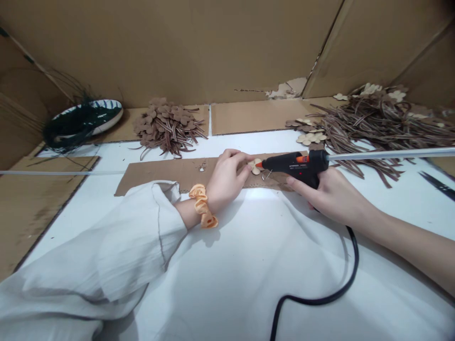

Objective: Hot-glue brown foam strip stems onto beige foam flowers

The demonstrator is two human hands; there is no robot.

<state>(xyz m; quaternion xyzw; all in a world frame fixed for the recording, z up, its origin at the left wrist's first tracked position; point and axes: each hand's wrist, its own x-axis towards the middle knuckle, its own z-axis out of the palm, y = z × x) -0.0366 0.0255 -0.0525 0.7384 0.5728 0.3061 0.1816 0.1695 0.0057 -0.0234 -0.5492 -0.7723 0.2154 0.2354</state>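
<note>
My left hand (225, 177) rests on a long cardboard strip (170, 173), its fingertips against a small cream flower cut-out (255, 166). An orange scrunchie (202, 206) circles that wrist. My right hand (329, 194) grips a black hot glue gun (293, 163), whose orange-marked nozzle points at the flower from very close. A long pale rod (391, 153) runs out of the gun's back end. A black power cord (320, 297) trails from the gun across my white-sleeved lap.
Behind the strip lie a heap of brown cut-outs (167, 128) and a large pile of brown strips with cream flowers (373, 125). A patterned plate with dark fibres (85, 118) stands at back left. Dark scissor blades (437, 185) lie at right. Cardboard walls surround the white surface.
</note>
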